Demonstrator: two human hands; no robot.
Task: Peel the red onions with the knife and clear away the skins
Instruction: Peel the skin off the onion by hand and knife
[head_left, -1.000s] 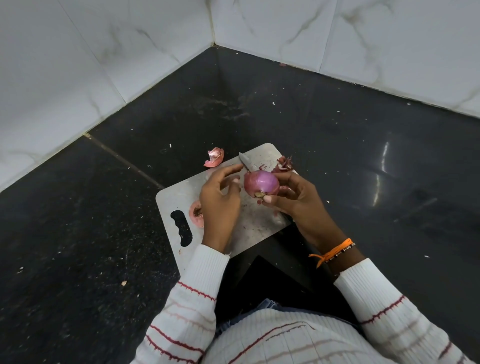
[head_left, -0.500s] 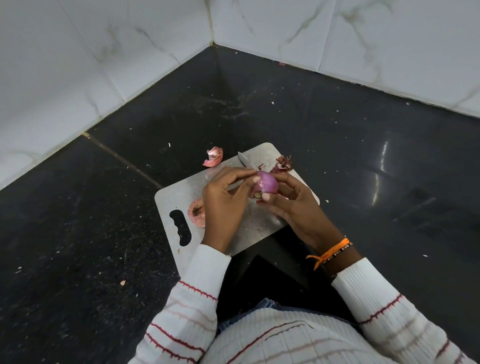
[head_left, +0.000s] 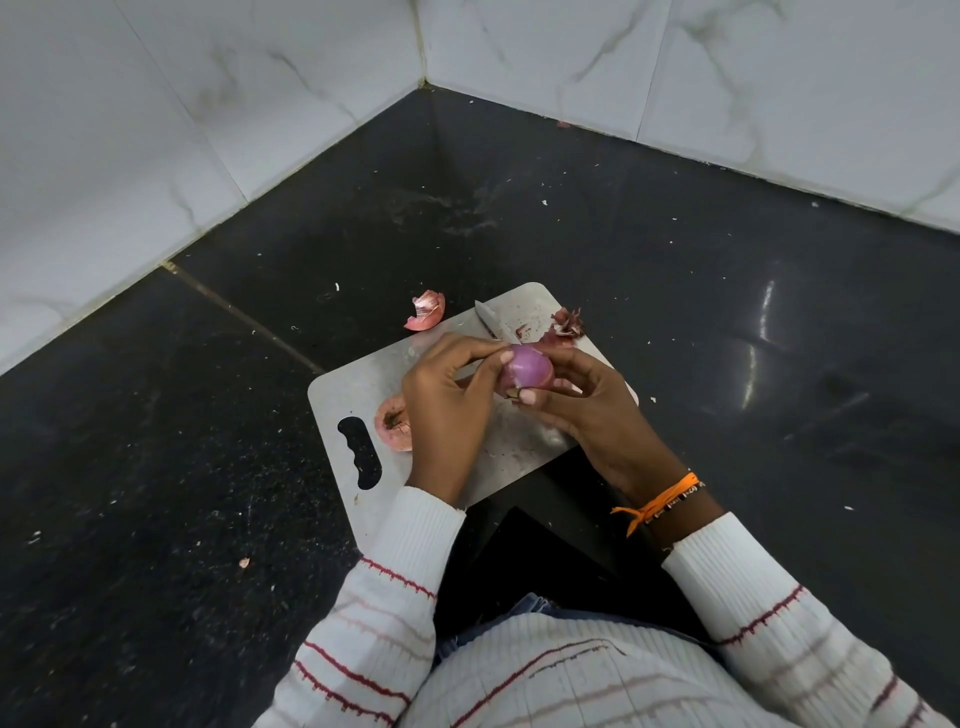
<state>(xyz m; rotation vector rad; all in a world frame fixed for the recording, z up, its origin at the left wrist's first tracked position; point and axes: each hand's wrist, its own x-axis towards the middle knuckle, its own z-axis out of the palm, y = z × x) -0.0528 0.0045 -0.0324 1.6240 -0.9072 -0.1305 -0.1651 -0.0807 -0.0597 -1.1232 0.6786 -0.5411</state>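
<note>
Onion (head_left: 525, 370), round and glossy purple, gripped by curled fingers of both left hand (head_left: 447, 410) and right hand (head_left: 587, 405) above the steel board (head_left: 519, 447).

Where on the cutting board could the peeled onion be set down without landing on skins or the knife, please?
The cutting board is barest at its near-left part, between the handle slot and the left hand. The far right corner is crowded: skins and the knife lie there. An onion piece sits just right of the slot.
</note>
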